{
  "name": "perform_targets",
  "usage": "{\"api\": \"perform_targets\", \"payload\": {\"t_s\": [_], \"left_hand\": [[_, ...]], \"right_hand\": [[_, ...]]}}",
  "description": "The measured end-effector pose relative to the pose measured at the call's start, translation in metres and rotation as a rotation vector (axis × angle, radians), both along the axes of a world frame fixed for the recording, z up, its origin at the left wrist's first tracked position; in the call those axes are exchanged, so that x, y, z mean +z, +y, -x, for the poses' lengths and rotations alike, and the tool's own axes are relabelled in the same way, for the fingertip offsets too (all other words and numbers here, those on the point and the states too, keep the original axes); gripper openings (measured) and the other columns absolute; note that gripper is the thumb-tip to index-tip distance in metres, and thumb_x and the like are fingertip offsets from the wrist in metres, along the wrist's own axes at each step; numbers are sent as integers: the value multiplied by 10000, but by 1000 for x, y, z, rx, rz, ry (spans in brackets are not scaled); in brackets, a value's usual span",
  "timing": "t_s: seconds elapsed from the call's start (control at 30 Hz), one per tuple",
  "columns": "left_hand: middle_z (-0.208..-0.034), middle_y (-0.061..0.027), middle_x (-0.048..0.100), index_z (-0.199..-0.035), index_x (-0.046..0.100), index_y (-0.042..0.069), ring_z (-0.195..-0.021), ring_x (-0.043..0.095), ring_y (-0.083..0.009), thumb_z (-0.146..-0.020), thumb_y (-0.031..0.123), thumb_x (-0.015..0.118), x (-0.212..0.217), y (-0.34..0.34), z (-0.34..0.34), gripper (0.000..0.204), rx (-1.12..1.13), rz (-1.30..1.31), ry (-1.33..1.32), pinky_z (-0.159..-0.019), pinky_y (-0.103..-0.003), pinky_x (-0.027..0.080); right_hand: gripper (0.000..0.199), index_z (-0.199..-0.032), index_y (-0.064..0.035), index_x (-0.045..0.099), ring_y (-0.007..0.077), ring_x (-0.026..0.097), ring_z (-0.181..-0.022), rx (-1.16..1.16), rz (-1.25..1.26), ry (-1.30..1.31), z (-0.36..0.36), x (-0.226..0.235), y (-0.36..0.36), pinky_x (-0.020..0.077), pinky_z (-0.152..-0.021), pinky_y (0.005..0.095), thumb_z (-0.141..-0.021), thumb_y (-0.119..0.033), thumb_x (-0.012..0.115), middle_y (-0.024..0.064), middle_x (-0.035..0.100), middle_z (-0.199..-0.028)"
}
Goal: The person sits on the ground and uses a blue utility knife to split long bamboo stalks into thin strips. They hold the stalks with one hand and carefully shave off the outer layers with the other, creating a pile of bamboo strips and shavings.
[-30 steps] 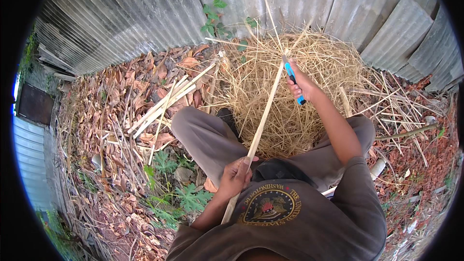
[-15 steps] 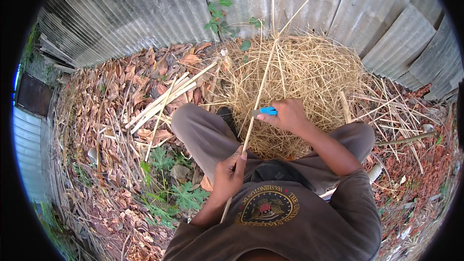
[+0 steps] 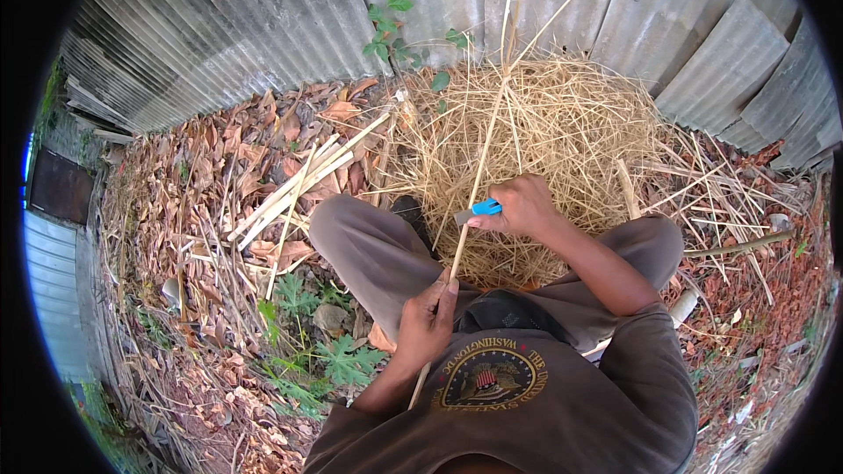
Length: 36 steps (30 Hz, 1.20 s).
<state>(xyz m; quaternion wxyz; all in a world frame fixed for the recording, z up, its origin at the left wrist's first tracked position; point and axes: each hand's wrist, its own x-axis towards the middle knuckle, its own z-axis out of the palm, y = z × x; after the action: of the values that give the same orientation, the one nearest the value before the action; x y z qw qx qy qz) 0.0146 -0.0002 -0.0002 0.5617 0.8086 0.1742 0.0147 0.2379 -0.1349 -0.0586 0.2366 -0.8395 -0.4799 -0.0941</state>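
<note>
A long, thin bamboo strip (image 3: 482,162) slants from beside my body out to the heap of shavings, its far end split into several prongs. My left hand (image 3: 428,319) is closed around its near part, thumb and fingers pressed together just over my lap. Farther up the strip, my right hand (image 3: 521,206) grips a utility knife (image 3: 486,207) with a blue handle. The knife's short grey blade lies against the strip. Part of the handle is hidden in my right fingers.
Pale, curly shavings (image 3: 562,132) are heaped beyond my crossed legs. Split bamboo pieces (image 3: 294,189) lie on dry leaves to the left, beside green plants (image 3: 347,360). Thin sticks (image 3: 724,211) are scattered on the right. A corrugated metal fence (image 3: 421,0) stands behind.
The strip has shifted a little to the right with my left hand. My right hand and the knife have moved slightly nearer to me along it, and the blade looks more tilted.
</note>
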Motion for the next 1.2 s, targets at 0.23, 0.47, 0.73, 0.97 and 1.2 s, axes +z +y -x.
{"api": "perform_targets", "payload": {"t_s": [0.23,0.47,0.73,0.97,1.2], "left_hand": [[-613,-15,400,-1204,579,-32,-587,365,-61,-1001,181,480,-2,2,-9,311,-28,52,-4,-522,-253,360],[-615,47,397,-1225,584,-15,-576,357,-29,-1014,200,464,-8,3,4,324,-46,186,61,-507,-220,328],[-603,83,365,-1273,549,-17,-544,314,-3,-1026,212,444,-16,2,9,352,-65,262,47,-478,-192,285],[-606,57,382,-1241,568,-26,-559,349,-25,-1022,195,451,-7,-7,22,332,-98,355,105,-498,-219,315],[-592,62,391,-1253,564,-11,-525,340,-16,-1030,199,430,-13,7,45,334,-116,395,94,-475,-206,286]], "right_hand": [[784,-476,-134,447,192,454,-331,21,-111,-184,-26,-8,2,368,-355,348,-723,-878,413,27,443,-402],[788,-530,-113,588,208,512,-374,-153,110,-106,-53,-30,-13,404,-394,357,-700,-870,453,31,478,-425],[816,-573,-114,587,200,495,-360,-107,112,-99,-71,-38,-13,408,-393,370,-726,-886,374,31,472,-418],[812,-638,-89,645,248,587,-473,-437,242,-39,-122,-38,-51,468,-462,390,-781,-838,366,76,531,-475],[778,-540,-98,498,197,525,-425,-476,54,647,-118,-35,-43,410,-402,363,-838,-798,338,54,438,-420]]}}
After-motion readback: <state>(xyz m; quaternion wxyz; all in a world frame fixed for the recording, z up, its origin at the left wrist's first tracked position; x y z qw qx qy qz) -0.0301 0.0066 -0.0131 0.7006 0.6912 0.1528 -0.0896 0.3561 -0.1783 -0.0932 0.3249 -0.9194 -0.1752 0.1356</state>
